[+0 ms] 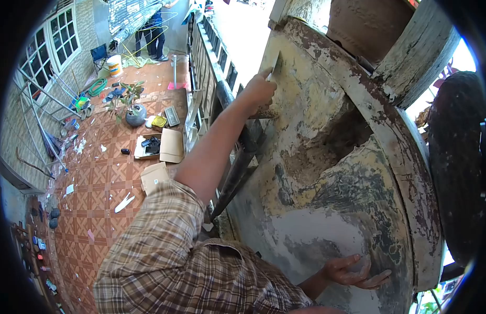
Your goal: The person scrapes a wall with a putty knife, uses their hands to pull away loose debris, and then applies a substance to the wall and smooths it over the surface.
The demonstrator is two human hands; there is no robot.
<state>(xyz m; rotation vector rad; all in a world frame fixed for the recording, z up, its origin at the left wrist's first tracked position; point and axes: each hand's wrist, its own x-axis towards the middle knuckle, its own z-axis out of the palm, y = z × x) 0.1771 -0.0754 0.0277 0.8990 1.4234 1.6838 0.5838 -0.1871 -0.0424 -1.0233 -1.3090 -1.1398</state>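
My left hand [260, 95], arm stretched far up the wall, is closed around a putty knife [276, 64] whose blade points upward against the yellowed plaster. Lower right, my right hand [353, 272] is open, with its fingers apart and whitish dust on them, close in front of the wall. The curved wall [300, 110] has peeling yellow, grey and dark patches. A rough broken hole [329, 144] gapes between my two hands, nearer the trim. Below it spreads a smooth white patch [311, 227] of filler or paint.
Peeling trim [405, 178] and a weathered post [418, 52] border the wall's right side. A dark metal railing [219, 68] runs behind my left arm. Cardboard boxes [171, 146], a potted plant [135, 115] and a ladder-like metal frame [39, 115] stand on the tiles; another person [158, 36] is far back.
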